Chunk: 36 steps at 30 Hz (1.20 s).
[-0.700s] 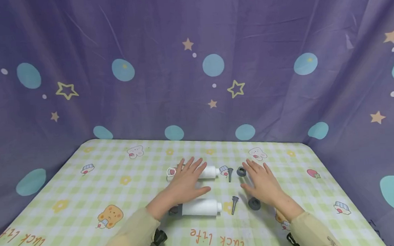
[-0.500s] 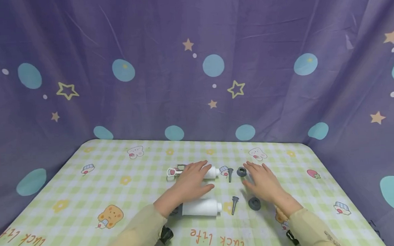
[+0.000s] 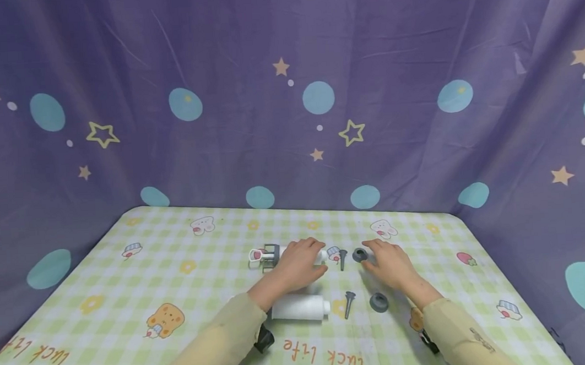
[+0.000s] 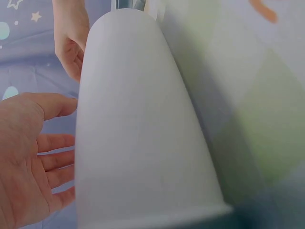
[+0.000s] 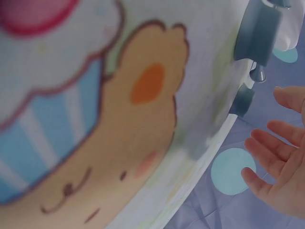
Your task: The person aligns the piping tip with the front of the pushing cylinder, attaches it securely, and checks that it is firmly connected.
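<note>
My left hand (image 3: 299,264) hovers over the far white cylinder (image 3: 322,256), its fingers bent loosely near the narrow neck. The cylinder lies on its side with a grey collar and white pull handle at its left end. Whether the fingertips touch it cannot be told. A second white cylinder (image 3: 299,307) lies nearer, filling much of the left wrist view. My right hand (image 3: 388,261) is beside the far dark grey ring cap (image 3: 357,258), fingers apart and gripping nothing in the right wrist view. A nearer ring cap (image 3: 379,308) lies below that hand.
Two dark grey tapered nozzles (image 3: 349,304) lie between the cylinders and the ring caps. Everything rests on a green checked tablecloth (image 3: 221,340) with printed figures. A purple curtain (image 3: 251,151) hangs behind the table's far edge.
My left hand has moved right along the far cylinder, uncovering its collar and handle, and its fingers have bent from spread. My right hand's fingers have drawn together slightly, near the far ring cap.
</note>
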Each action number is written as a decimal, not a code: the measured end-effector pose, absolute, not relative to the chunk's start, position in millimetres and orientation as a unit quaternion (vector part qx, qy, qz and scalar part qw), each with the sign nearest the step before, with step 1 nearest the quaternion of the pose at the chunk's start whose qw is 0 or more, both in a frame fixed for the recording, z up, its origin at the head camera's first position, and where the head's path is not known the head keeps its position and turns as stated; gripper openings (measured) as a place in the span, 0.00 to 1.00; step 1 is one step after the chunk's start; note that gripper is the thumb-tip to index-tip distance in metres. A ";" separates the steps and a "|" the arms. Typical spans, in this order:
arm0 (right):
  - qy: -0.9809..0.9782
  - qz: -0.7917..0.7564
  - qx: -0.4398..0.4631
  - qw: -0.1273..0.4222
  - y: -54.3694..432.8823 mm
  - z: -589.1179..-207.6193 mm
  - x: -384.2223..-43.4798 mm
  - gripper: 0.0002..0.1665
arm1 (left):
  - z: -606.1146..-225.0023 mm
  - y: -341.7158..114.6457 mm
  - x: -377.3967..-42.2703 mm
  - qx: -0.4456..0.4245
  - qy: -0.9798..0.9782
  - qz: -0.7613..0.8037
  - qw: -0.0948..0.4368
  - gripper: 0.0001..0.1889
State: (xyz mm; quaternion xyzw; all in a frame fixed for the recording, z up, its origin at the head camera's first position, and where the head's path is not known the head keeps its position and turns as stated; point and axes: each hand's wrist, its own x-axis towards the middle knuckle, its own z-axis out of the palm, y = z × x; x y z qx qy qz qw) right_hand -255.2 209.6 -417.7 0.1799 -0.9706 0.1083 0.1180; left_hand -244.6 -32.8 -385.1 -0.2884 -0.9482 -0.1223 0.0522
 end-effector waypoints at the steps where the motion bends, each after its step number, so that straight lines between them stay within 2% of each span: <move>1: -0.971 0.110 0.179 0.116 210.0 -418.2 -256.2 0.28 | -385.7 -31.3 -245.8 -0.287 -0.948 -0.127 0.049 0.26; 12: -0.974 0.121 0.165 0.100 210.6 -421.7 -264.6 0.27 | -392.7 -10.8 -260.3 -0.287 -0.950 -0.119 0.043 0.23; 19: -0.975 0.097 0.172 0.097 209.8 -422.8 -268.3 0.25 | -396.2 3.0 -269.6 -0.282 -0.953 -0.106 0.007 0.23; 26: -0.975 0.084 0.181 0.101 207.9 -423.0 -272.4 0.24 | -399.8 12.4 -280.3 -0.284 -0.953 -0.102 -0.007 0.22; 36: -0.976 0.082 0.183 0.084 204.2 -426.4 -277.1 0.25 | -412.6 16.1 -293.4 -0.275 -0.957 -0.094 0.003 0.19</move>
